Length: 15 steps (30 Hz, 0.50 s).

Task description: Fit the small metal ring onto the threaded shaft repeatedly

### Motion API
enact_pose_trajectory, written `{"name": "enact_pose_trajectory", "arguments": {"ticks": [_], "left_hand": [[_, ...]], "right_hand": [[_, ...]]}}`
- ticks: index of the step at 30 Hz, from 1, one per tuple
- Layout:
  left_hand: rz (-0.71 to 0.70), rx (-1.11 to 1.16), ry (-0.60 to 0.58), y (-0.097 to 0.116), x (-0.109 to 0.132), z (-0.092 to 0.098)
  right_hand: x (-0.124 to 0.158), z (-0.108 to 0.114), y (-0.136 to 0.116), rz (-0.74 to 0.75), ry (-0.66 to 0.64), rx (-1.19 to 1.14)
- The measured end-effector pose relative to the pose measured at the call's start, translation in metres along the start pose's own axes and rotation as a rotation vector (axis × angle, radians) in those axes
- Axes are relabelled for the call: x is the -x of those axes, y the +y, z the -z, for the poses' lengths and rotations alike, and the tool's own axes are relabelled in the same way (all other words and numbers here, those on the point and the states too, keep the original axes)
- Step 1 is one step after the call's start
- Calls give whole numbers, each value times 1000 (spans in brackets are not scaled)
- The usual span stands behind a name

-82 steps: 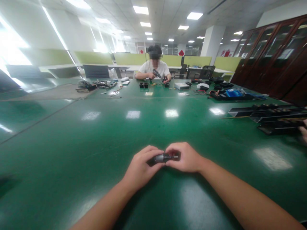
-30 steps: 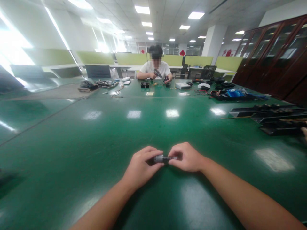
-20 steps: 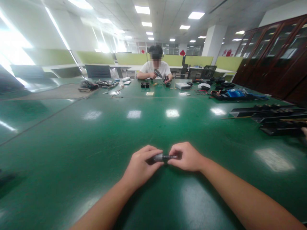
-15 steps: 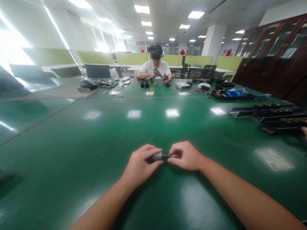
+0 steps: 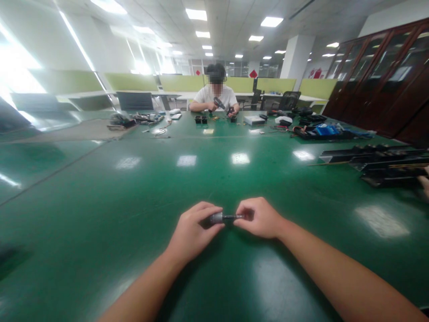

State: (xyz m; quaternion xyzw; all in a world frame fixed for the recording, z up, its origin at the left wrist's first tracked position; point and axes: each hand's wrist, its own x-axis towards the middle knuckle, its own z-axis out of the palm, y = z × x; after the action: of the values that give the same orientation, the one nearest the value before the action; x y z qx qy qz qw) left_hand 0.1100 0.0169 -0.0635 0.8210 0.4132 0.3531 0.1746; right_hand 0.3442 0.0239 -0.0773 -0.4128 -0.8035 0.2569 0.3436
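Observation:
A small grey cylinder (image 5: 217,218) with a thin dark shaft (image 5: 229,217) lies level just above the green tabletop. My left hand (image 5: 194,230) grips the cylinder between thumb and fingers, hiding its left end. From the other side, my right hand (image 5: 259,218) pinches the shaft's far end between thumb and forefinger. Both hands are closed. The exact kind of this slim part cannot be made out; its right tip is partly covered by my fingers.
Across the green table (image 5: 161,188) sits a person (image 5: 216,96) holding a power drill (image 5: 219,103). Long black metal profiles (image 5: 385,163) lie at the right, with another person's hand (image 5: 424,181) beside them. Tools and a blue bundle (image 5: 325,129) lie behind them.
My left hand has shifted slightly left with the grey cylinder. The gap between my hands is a bit wider, and the shaft between them looks thinner. My right hand has hardly moved.

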Motion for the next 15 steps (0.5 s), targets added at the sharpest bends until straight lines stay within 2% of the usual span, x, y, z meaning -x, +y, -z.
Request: {"name": "enact_pose_trajectory", "arguments": {"ticks": [5, 9, 12, 15], "left_hand": [[7, -13, -12, -3, -1, 4], [57, -122, -27, -13, -3, 13], [222, -153, 36, -22, -5, 26], [403, 16, 75, -25, -3, 43]], "right_hand": [[0, 1, 1, -19, 10, -15], [-1, 1, 3, -28, 23, -41], [-1, 0, 5, -17, -1, -53], [-1, -1, 5, -11, -16, -66]]}}
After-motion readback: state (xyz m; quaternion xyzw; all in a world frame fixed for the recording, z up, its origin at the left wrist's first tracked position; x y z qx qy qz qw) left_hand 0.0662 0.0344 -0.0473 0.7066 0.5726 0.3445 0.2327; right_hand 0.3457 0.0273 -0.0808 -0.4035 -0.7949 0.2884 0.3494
